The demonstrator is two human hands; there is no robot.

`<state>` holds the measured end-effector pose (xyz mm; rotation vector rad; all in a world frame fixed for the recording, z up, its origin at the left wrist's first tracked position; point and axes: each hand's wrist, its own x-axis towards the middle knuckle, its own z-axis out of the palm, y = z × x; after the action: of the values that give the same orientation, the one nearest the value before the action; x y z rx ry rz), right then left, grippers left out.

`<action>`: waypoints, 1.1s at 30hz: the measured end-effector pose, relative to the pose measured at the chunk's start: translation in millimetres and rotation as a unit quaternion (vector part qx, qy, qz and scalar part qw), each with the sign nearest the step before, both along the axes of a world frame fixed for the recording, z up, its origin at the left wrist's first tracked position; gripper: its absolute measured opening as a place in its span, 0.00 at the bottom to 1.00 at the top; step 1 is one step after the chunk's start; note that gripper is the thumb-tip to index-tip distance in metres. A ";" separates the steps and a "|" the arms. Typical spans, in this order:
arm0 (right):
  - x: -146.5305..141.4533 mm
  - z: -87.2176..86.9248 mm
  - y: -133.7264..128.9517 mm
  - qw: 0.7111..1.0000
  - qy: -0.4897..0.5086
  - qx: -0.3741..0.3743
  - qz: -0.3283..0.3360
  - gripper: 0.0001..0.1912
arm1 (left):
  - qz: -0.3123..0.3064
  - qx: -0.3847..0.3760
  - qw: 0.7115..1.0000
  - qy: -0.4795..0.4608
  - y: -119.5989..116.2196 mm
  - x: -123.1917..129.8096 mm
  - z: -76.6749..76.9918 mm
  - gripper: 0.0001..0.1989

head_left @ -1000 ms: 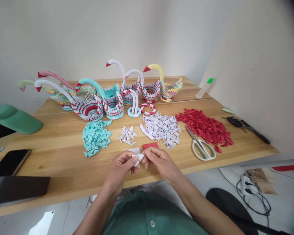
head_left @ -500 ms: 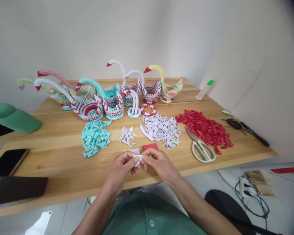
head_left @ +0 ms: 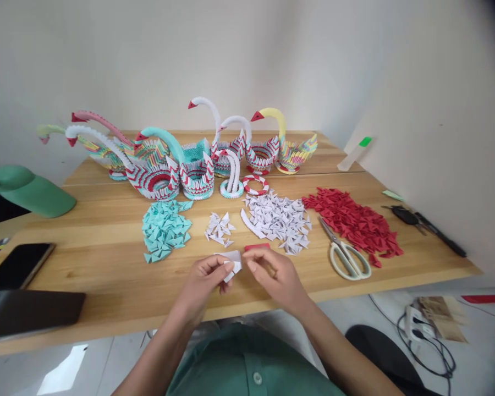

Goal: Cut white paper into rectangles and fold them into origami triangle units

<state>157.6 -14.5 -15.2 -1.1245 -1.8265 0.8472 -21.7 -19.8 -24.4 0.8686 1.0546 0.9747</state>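
Observation:
Between the thumb and fingers of my left hand (head_left: 206, 281) is a small white folded paper piece (head_left: 231, 271), held low over the table's front edge. My right hand (head_left: 278, 278) is just to its right, apart from the piece, thumb and forefinger separated and nothing visible in them. Flat on the table behind my left fingers lies white paper (head_left: 232, 255). Red paper (head_left: 256, 247) lies behind my right fingers, which partly cover it. Further back are a small group of white folded pieces (head_left: 220, 229) and a larger white pile (head_left: 278, 220).
Folded-paper swans (head_left: 157, 181) stand along the back. A turquoise pile (head_left: 166, 230) lies left, a red pile (head_left: 355, 223) right, with scissors (head_left: 346, 256) beside it. A red-and-white ring (head_left: 256, 185), a phone (head_left: 18, 267) and keys (head_left: 404, 215) are also on the table.
My right hand has let go of the white folded piece and moved slightly right, its fingers parting. My left hand still holds the piece. The whole view has shifted a little.

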 end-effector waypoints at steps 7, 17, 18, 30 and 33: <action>7.2 -7.3 11.8 0.962 -0.060 0.255 0.077 0.09 | -0.023 -0.022 0.999 -0.033 -0.6 -0.8 -1.6 0.17; 16.6 -8.9 20.8 0.924 -0.119 0.335 0.141 0.10 | -0.069 -0.005 0.997 0.045 4.0 -3.7 3.6 0.19; 17.1 -9.4 20.8 0.924 -0.121 0.333 0.142 0.10 | -0.075 0.000 0.996 0.053 4.5 -4.2 4.5 0.19; 7.1 -16.7 17.8 0.955 -0.084 0.255 0.125 0.09 | -0.111 0.077 0.983 0.121 -0.7 -8.5 10.7 0.15; 2.2 -11.5 14.9 0.972 -0.052 0.204 0.106 0.09 | -0.089 0.146 0.970 0.174 -6.0 -10.5 10.5 0.13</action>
<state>159.7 0.3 -26.7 -0.7321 -2.1150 0.4988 -32.2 -25.8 -14.0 1.3919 1.1175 0.8553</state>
